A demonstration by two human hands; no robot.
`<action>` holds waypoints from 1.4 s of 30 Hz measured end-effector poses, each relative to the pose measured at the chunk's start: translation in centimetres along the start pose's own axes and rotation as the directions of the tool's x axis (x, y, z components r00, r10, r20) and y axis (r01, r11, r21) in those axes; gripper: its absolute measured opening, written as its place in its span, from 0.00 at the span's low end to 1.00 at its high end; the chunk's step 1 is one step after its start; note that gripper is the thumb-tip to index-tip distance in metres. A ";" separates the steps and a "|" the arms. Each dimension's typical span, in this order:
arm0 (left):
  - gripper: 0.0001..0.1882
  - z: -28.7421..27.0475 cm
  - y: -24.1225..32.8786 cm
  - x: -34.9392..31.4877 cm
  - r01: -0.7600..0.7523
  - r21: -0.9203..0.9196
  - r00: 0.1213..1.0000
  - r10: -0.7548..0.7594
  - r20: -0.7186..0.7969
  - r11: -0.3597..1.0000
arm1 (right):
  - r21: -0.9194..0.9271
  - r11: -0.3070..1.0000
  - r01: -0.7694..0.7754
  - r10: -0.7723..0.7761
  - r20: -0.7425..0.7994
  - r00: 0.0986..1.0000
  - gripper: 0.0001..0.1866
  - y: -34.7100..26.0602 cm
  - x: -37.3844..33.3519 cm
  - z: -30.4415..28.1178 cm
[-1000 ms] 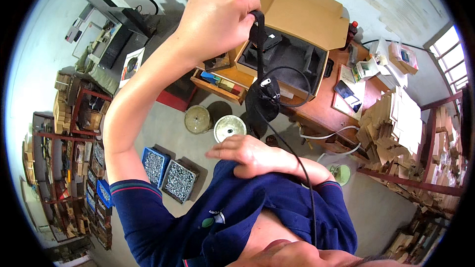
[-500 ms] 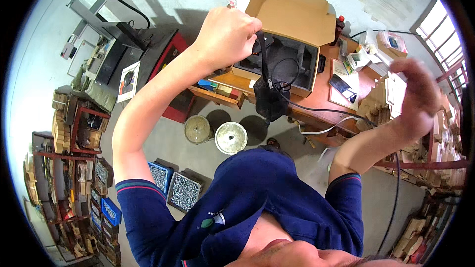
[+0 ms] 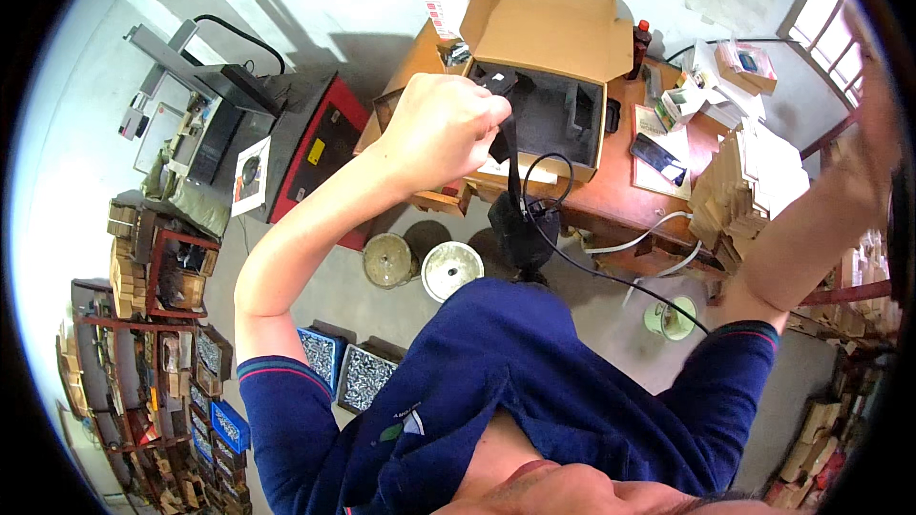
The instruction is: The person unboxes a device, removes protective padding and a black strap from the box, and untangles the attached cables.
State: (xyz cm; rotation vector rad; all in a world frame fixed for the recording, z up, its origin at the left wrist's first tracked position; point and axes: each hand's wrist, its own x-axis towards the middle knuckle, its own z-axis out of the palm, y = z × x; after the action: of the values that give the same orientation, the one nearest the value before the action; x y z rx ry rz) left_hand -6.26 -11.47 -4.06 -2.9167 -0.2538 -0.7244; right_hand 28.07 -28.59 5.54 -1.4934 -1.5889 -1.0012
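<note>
My left hand (image 3: 450, 129) is raised in front of the desk, its fingers closed around a black strap (image 3: 513, 153). From that strap hangs a black pouch-like bundle (image 3: 523, 234) with a thin looped cable (image 3: 611, 272) running off to the right. Just behind the hand stands an open cardboard box (image 3: 549, 29) lined with dark foam; a small black device (image 3: 493, 81) shows at its left, partly covered by my hand. My right hand (image 3: 873, 124) is lifted at the far right rim, smeared by motion, so its fingers cannot be made out.
On the desk (image 3: 620, 195) lie a phone (image 3: 658, 160), stacked cardboard pieces (image 3: 749, 181) and a dark bottle (image 3: 639, 50). Two round tubs (image 3: 452, 272) and bins of metal parts (image 3: 365, 377) stand on the floor. Shelves (image 3: 134, 324) line the left side.
My right hand has swung outward and up to the right rim. My left hand still grips the strap, now slightly lower in the picture. The desk drawer is now more covered by my arm.
</note>
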 end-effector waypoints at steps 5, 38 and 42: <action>0.09 1.0 1.0 -2.1 0.018 -0.056 1.000 -0.017 0.013 0.998 | 0.431 0.831 -0.353 -0.483 0.873 -0.072 0.17 -14.5 -12.0 11.9; 0.12 3.7 2.5 -2.2 -0.111 -0.111 0.994 0.111 -0.011 0.988 | 0.493 0.056 -0.868 -0.350 0.824 0.445 0.24 -17.9 -15.2 15.5; 0.11 4.1 1.8 -3.5 0.010 -0.132 1.000 -0.007 0.022 0.991 | 0.641 0.328 -0.693 -0.228 0.766 0.601 0.24 -19.8 -15.3 15.7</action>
State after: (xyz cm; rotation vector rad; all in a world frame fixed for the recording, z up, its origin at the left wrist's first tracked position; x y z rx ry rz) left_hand -7.11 -13.01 -9.41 -3.0516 -0.2295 -0.7387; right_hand 9.35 -21.61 -16.25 -1.1952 -1.7911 0.9443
